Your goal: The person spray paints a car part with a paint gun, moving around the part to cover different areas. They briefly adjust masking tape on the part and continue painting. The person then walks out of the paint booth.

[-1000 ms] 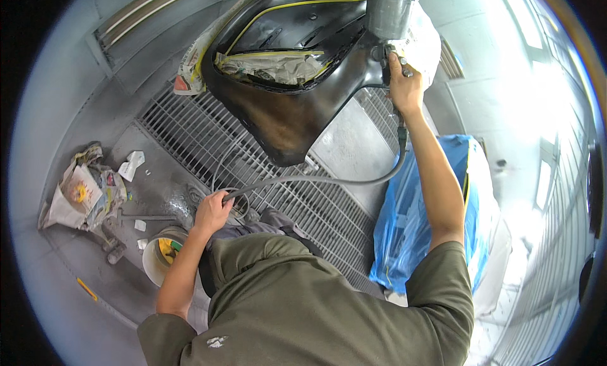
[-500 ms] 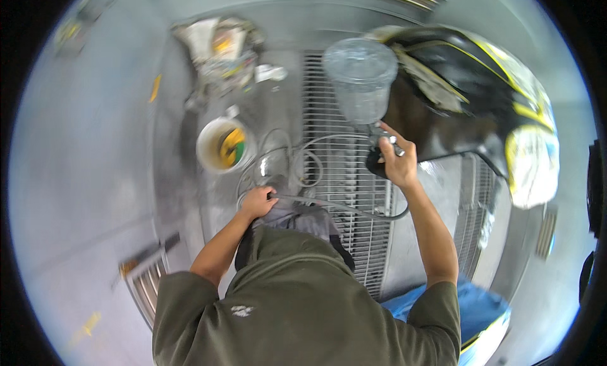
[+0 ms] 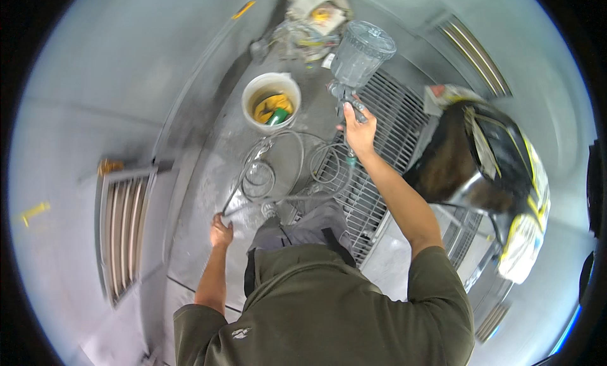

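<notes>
A paint spray gun (image 3: 346, 95) is gripped in my right hand (image 3: 360, 130), fingers round its handle. On top of it sits a clear, grey-stained cup (image 3: 361, 55) with a lid. From the handle's base a grey air hose (image 3: 297, 195) runs down, loops over the floor and comes back to my left hand (image 3: 221, 230), which is closed round it. Right of the gun stands a dark, glossy panel (image 3: 450, 157), partly covered with masking film and yellow tape (image 3: 525, 239).
A white bucket (image 3: 248, 106) with yellow and green things inside stands ahead. Crumpled masking paper (image 3: 316, 24) lies beyond it by the wall. Metal floor grating (image 3: 395, 113) runs below the gun. Slatted wall vents (image 3: 121, 230) are at left and far right.
My view has turned, so the panel sits lower right. The spray gun has moved left, away from the panel. My left hand has gone out to the left with the hose.
</notes>
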Demonstrator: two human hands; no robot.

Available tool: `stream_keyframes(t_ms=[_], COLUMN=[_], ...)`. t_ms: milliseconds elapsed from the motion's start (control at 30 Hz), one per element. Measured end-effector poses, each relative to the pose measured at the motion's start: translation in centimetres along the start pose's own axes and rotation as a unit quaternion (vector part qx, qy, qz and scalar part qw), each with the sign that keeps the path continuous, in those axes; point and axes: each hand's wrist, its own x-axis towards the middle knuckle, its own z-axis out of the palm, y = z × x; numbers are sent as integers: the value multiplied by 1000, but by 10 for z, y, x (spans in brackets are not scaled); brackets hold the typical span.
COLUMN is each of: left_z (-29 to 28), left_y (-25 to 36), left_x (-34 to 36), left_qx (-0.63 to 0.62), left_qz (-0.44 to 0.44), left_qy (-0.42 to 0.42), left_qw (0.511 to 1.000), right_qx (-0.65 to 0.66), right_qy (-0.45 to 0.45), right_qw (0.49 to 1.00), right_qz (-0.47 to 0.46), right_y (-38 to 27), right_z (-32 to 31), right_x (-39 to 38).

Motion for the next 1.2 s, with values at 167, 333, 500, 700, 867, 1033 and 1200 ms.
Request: stream_keyframes(t_ms=[167,333,500,700,867,1033,1200], left_z=[0,38,109,156,185,233,308], left_y=[-64,-63,52,115,112,105,44], left_x=[-101,-294,-447,-442,-431,-466,-494], left_qx=[-81,-139,-97,-197,-267,-352,-398], left_qz=[-197,-333,-482,-541,-529,-525,-504], left_qy=[-9,-25,-172,-222,-197,-131,-106], left_qw=[977,932,854,787,781,763,759], right_qx=[-45,-202,-336,-517,-563,-663,-690], right_qy=[-18,-10,-8,-154,-207,-447,-581], right_qw=[997,978,938,839,787,600,411], right_qz=[68,40,85,74,145,-28,-132], right_y=[114,255,386,480,458,368,336], right_z=[111,193,234,224,205,150,92], right_x=[37,92,137,165,144,51,-48])
